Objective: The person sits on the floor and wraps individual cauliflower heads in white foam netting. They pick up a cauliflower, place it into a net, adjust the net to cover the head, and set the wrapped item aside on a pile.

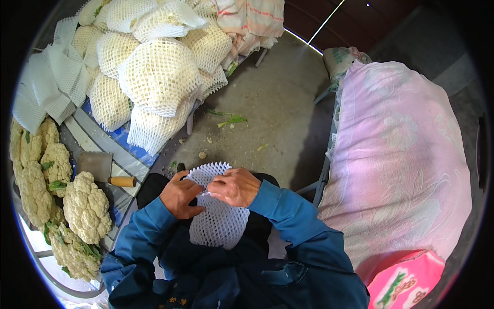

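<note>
Over my lap lies a white foam net sleeve, flat and with no cauliflower visible in it. My right hand pinches the sleeve's middle, its fingers curled at a gathered fold. At the left side of the same fold is my left hand, thumb spread apart and fingertips on the netting; how firmly it grips is hidden. To the left, a bare cauliflower rests on the table beside a cleaver with a wooden handle. Cauliflowers in foam nets are piled farther up the table.
More bare cauliflowers and a stack of foam net sleeves occupy the table's left side. A pink cloth covers a raised surface at right. Leaf scraps lie on the concrete floor, near the table legs.
</note>
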`<control>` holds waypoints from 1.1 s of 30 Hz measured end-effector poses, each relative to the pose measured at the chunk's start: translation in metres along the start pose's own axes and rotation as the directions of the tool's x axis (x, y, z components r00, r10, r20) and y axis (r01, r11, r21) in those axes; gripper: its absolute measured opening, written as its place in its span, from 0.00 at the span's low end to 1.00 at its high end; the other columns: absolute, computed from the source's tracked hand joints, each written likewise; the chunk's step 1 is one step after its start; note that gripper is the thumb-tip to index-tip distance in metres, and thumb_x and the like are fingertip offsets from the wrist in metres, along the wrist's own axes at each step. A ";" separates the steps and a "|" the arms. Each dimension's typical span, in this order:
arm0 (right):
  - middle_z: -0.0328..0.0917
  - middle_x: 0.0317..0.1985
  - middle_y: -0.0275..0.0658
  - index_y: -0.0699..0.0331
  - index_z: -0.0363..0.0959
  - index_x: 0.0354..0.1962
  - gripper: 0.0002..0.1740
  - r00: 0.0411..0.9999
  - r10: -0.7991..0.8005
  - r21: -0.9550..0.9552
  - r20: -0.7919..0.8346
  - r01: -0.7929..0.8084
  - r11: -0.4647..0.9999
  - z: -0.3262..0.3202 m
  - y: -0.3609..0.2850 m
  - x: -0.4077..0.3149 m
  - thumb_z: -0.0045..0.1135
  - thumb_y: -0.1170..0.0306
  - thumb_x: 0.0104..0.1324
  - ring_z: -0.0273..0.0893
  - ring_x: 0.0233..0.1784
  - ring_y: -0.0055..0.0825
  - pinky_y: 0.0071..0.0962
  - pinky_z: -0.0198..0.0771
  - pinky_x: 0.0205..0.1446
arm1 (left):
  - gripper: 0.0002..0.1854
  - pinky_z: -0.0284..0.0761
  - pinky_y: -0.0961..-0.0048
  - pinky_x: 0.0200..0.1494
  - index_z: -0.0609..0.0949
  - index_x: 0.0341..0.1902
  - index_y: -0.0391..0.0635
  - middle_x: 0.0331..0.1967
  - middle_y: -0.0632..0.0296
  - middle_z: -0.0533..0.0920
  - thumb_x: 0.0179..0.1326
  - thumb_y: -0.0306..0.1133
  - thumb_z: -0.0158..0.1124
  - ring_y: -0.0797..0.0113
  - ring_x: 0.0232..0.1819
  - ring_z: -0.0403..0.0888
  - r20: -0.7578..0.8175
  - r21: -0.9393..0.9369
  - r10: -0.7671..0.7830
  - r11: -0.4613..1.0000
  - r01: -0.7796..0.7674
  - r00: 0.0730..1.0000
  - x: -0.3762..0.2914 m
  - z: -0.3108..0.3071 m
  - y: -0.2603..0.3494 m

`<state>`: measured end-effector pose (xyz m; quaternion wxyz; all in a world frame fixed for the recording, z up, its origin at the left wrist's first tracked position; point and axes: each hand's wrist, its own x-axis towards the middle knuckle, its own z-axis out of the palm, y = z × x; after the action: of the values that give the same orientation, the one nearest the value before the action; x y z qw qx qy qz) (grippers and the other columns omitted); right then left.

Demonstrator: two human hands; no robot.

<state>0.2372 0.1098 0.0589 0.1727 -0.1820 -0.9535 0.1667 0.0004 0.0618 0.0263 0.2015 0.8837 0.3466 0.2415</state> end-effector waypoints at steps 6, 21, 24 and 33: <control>0.76 0.31 0.37 0.57 0.73 0.34 0.09 0.998 0.039 0.047 0.042 -0.041 0.998 0.009 0.001 -0.007 0.62 0.64 0.60 0.77 0.29 0.42 0.39 0.73 0.33 | 0.31 0.66 0.58 0.54 0.82 0.47 0.45 0.32 0.56 0.84 0.40 0.50 0.76 0.56 0.40 0.82 0.127 -0.069 -0.173 0.981 0.182 0.977 -0.025 0.044 -0.017; 0.79 0.31 0.48 0.62 0.74 0.37 0.16 0.929 0.258 0.236 0.265 -0.322 0.917 0.039 0.020 -0.038 0.62 0.58 0.60 0.78 0.32 0.51 0.43 0.71 0.34 | 0.10 0.71 0.53 0.42 0.85 0.30 0.46 0.24 0.57 0.81 0.40 0.31 0.72 0.48 0.32 0.80 0.004 -0.510 -0.118 0.854 0.103 0.993 -0.031 0.080 -0.022; 0.79 0.32 0.51 0.65 0.75 0.38 0.22 0.909 0.263 0.366 0.324 -0.377 0.851 0.030 0.027 -0.046 0.66 0.56 0.56 0.77 0.34 0.52 0.41 0.72 0.37 | 0.15 0.61 0.53 0.66 0.85 0.37 0.47 0.34 0.55 0.84 0.41 0.22 0.68 0.54 0.49 0.81 -0.061 -0.500 -0.212 0.852 0.154 0.975 -0.030 0.063 -0.012; 0.83 0.37 0.41 0.64 0.76 0.46 0.28 0.878 0.279 0.658 0.389 -0.477 0.582 0.034 0.016 -0.051 0.74 0.60 0.50 0.81 0.38 0.25 0.27 0.74 0.45 | 0.17 0.78 0.70 0.43 0.78 0.44 0.41 0.34 0.55 0.84 0.46 0.20 0.59 0.57 0.37 0.86 -0.433 -0.522 -0.481 0.823 0.223 0.762 -0.018 0.065 -0.014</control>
<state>0.2731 0.0944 0.0093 0.0729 -0.2747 -0.7549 0.5911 0.0178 0.0463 -0.0386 0.3308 0.6236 0.4895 0.5119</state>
